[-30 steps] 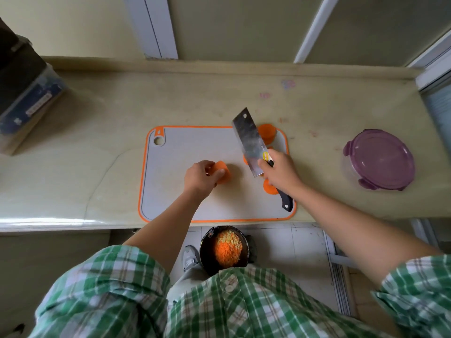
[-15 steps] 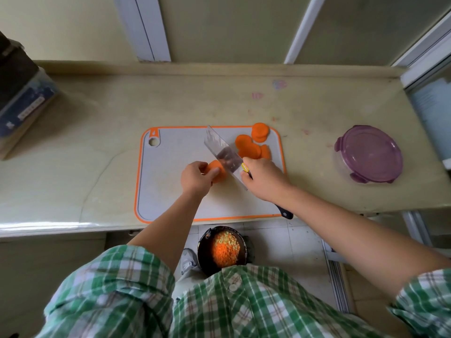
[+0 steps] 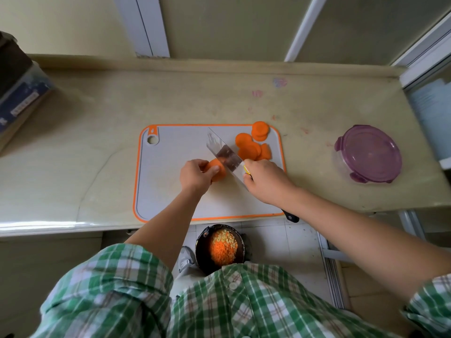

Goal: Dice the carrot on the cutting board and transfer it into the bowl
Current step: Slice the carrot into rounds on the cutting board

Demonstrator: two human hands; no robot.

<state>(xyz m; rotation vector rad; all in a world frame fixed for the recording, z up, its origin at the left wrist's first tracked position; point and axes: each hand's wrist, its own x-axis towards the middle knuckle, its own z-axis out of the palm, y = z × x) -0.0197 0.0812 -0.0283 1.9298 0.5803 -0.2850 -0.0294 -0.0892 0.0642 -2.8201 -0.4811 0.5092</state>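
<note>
Left hand (image 3: pixel 195 175): fingers (image 3: pixel 199 163) curled round a carrot chunk (image 3: pixel 218 170) held down on the cutting board (image 3: pixel 168 191). Right hand (image 3: pixel 264 182): wrapped tight on the cleaver (image 3: pixel 224 152) handle, blade tilted and touching the chunk just right of the left fingers. Cut carrot rounds (image 3: pixel 249 146) heaped just beyond the right fingers at the board's far corner; dark bowl (image 3: pixel 199 250) of dice below the tabletop (image 3: pixel 85 147) edge, nearer the body than both hands.
</note>
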